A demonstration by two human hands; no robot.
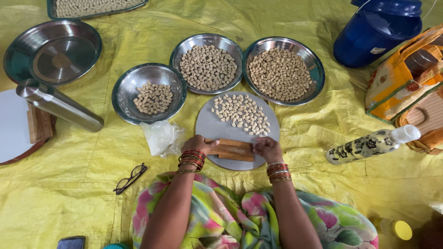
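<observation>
While I watch through the head camera, these are the lines I log, with the round grey board (207, 127) as my landmark:

Board: it lies flat on the yellow sheet (323, 138), just in front of the person's lap.
Wooden block: a ridged wooden block (235, 150) rests on the near edge of the board, lying crosswise.
Left hand: my view shows the left hand (199, 144) closed over the block's left end, fingers curled onto it.
Right hand: the right hand (266, 148) grips the block's right end in the same way, so both hands hold it.
Pale pieces: a loose heap of small pale pieces (242, 113) covers the far half of the board, apart from the block.
Bowls: three steel bowls stand just beyond the board, each with the same pale pieces: a small bowl (148, 93) to the far left, a middle bowl (207, 63) straight beyond, a large bowl (283, 70) to the far right.
Plastic bag: a crumpled clear bag (161, 137) lies touching the board's left edge.
Glasses: a pair of glasses (130, 178) lies left of the board, nearer the person.
Bottle: a patterned bottle (371, 145) lies on its side well right of the board.
Steel tumbler: a steel tumbler (59, 105) lies tipped over well left of the board.
</observation>
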